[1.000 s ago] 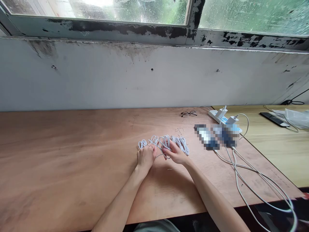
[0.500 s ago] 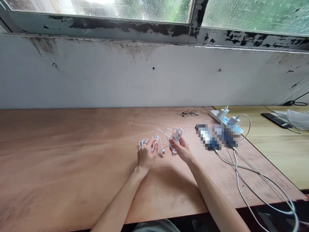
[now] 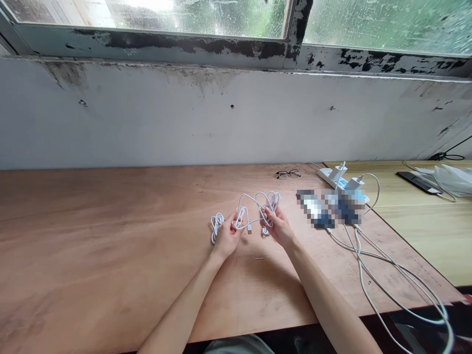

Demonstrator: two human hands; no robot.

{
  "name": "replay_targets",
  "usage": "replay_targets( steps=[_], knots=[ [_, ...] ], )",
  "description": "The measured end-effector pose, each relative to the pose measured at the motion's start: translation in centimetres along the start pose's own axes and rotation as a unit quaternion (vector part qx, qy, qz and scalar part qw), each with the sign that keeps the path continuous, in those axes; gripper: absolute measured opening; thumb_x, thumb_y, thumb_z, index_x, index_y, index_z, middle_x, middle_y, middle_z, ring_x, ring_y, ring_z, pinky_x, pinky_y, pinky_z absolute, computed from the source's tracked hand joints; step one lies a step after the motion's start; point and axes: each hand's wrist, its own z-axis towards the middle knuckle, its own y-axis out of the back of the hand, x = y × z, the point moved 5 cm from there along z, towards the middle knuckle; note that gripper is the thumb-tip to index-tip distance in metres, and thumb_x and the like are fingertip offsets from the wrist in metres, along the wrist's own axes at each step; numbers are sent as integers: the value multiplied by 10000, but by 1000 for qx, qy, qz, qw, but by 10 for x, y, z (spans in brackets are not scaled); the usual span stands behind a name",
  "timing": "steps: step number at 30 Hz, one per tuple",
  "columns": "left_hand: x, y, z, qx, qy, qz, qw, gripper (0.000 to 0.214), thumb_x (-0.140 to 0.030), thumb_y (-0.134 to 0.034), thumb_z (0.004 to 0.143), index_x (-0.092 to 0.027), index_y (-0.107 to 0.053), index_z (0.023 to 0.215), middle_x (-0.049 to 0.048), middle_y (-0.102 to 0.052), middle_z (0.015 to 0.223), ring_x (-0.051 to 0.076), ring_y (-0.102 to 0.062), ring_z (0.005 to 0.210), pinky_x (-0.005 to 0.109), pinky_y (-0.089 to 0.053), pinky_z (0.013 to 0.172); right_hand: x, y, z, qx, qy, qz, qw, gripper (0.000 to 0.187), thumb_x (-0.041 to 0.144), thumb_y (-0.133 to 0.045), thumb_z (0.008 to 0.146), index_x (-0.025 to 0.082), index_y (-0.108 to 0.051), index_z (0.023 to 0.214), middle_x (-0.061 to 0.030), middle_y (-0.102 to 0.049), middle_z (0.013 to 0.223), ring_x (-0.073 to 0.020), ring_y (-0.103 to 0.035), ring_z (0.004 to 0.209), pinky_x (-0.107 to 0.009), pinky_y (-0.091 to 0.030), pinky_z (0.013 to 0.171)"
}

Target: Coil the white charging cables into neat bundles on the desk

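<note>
Above the brown tabletop (image 3: 110,255), both hands share a white cable (image 3: 273,200) that hangs in loose loops between them. The left hand (image 3: 226,238) has its fingers closed around a small bunch of the loops, and a USB plug (image 3: 250,229) dangles just to the right of them. The right hand (image 3: 277,227) pinches a thicker gathered bundle between thumb and fingers, with its loops standing up over the fingertips. Just left of the left hand lies a white coil (image 3: 217,227); whether the two touch is hard to tell. Part of another white bundle (image 3: 265,231) shows just below the right fingers. Farther back, near the wall (image 3: 165,123), lies a pair of glasses (image 3: 288,174). To the right, two pixelated devices (image 3: 316,209) lie side by side, near a white power strip (image 3: 323,172) holding two plugged-in adapters (image 3: 354,183).
</note>
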Motion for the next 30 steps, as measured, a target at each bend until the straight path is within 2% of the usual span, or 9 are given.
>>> replay_targets(
  steps=[3,9,12,16,20,26,30],
  knots=[
    [-6,3,1,-18,-17,-5,1000,453,-354,-566,786,-165,-543,1197,65,-664,940,113,-593,624,236,-489,589,-3,-3,-1,23,-18,-8,1000,277,337,-686,710,224,-452,805,59,-484,634,-67,-419,492,-199,-390,453],
    [-1,10,5,-41,2,-8,999,302,-421,-572,767,-174,-676,905,16,-659,711,91,-501,514,204,-409,483,-6,-14,-8,86,-51,-31,995,278,360,-668,733,225,-439,813,67,-458,617,-60,-392,444,-205,-370,421],
    [4,12,7,-56,9,-35,998,286,-424,-593,747,-177,-682,859,18,-649,680,96,-513,521,205,-420,489,-6,-15,-8,89,-50,-36,994,276,359,-666,736,223,-435,804,64,-455,620,-61,-389,444,-202,-356,412],
    [11,13,9,-67,28,-71,995,305,-438,-609,724,-172,-665,863,20,-650,677,110,-545,523,216,-450,492,-3,-9,-5,59,-31,-25,997,264,346,-666,732,225,-439,794,54,-461,638,-71,-417,487,-201,-369,430],
    [12,17,9,-91,35,-65,993,272,-414,-599,730,-162,-654,816,12,-646,662,110,-560,498,216,-456,480,0,-3,0,23,-18,-16,999,279,336,-683,707,228,-449,814,48,-468,646,-83,-431,518,-204,-380,437],
    [15,22,10,-115,58,-61,990,226,-343,-608,720,-153,-662,829,43,-688,706,166,-653,581,252,-504,523,-1,6,4,-19,17,-43,999,293,338,-678,710,235,-449,860,44,-502,680,-83,-425,513,-209,-377,439],
    [20,28,12,-138,64,-71,986,223,-298,-597,718,-143,-667,861,61,-708,755,186,-676,640,268,-528,556,1,12,7,-54,56,-53,996,291,350,-676,707,230,-441,829,54,-473,646,-77,-396,489,-211,-348,437]
  ],
)
